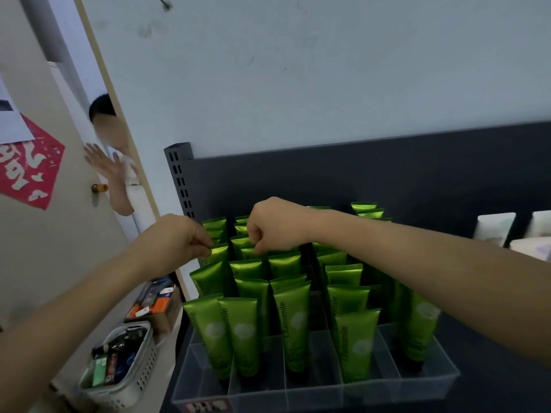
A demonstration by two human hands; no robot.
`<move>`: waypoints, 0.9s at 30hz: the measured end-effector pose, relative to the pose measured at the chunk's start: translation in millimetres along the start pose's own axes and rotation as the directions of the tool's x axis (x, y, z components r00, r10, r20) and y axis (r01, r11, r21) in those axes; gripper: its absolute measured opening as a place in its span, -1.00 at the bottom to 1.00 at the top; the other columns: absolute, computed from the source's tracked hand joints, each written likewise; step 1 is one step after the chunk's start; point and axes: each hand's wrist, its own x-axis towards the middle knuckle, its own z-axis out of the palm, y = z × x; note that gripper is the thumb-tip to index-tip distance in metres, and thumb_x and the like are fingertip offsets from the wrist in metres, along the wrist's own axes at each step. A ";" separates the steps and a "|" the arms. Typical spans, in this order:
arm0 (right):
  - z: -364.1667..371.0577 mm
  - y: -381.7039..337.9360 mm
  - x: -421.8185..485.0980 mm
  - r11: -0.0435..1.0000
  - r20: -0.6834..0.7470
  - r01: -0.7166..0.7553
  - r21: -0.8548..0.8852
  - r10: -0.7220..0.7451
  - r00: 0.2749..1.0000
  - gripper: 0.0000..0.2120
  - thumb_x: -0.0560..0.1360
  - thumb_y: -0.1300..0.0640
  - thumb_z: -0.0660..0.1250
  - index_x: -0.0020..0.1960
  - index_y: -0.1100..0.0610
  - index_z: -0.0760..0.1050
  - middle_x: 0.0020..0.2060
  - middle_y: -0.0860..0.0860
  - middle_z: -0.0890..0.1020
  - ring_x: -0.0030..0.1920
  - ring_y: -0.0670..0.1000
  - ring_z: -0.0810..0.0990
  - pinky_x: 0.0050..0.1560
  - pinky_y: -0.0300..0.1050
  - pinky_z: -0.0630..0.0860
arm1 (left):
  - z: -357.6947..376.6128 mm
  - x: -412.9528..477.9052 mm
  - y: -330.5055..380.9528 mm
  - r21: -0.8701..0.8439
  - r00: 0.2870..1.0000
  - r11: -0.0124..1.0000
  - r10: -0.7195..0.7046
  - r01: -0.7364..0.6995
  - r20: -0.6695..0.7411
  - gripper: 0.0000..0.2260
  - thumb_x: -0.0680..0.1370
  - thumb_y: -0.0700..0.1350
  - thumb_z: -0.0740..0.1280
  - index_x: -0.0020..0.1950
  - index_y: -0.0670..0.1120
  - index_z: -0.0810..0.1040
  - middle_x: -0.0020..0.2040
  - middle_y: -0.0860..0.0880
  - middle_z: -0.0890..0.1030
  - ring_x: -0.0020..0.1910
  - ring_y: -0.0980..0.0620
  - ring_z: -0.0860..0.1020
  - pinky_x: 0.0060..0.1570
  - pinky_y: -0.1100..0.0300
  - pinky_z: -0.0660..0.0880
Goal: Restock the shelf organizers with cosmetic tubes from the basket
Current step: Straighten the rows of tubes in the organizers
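Green tubes [293,332] stand cap-down in the clear organizer [313,391] on the dark shelf [507,391], left hand [182,242] and right hand [275,228] each pinching a back-row crimped end, likely straightening them; basket [119,365] well below left.

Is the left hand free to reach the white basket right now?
Probably not yet: the left hand pinches a green tube top in the organizer. Nothing seems to block the way down to the basket.
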 end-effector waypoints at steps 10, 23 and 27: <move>7.9 -4.7 5.0 0.998 -0.080 -0.034 0.053 0.038 0.996 -0.91 0.46 0.11 0.41 -0.16 0.13 0.62 -0.19 0.00 0.64 -0.14 0.02 0.59 -0.08 0.01 0.61 | -6.5 -1.7 8.5 -0.002 0.998 0.998 -0.062 0.062 0.014 -0.88 0.48 -0.10 0.43 -0.02 -0.05 0.70 -0.07 0.06 0.67 -0.21 0.23 0.47 -0.28 0.55 0.27; -7.1 -4.6 -7.1 0.985 -0.109 -0.033 0.167 0.051 0.993 -0.78 0.46 0.01 0.41 -0.06 0.15 0.66 -0.16 -0.07 0.65 -0.07 -0.06 0.60 -0.03 -0.16 0.52 | -11.3 -15.1 6.8 -0.049 0.995 0.995 -0.086 0.083 -0.059 -0.83 0.48 0.04 0.40 -0.03 0.00 0.69 -0.09 0.11 0.67 -0.27 0.28 0.51 -0.27 0.45 0.36; -19.2 -7.4 -15.9 0.984 -0.157 0.002 0.180 0.027 0.987 -0.84 0.44 0.02 0.43 -0.11 0.11 0.66 -0.33 -0.21 0.54 -0.17 -0.15 0.56 -0.13 -0.28 0.44 | -17.2 -30.2 18.7 -0.122 0.990 0.990 -0.088 0.075 -0.106 -0.86 0.46 0.07 0.40 -0.12 0.04 0.68 -0.25 0.15 0.64 -0.30 0.26 0.54 -0.31 0.40 0.38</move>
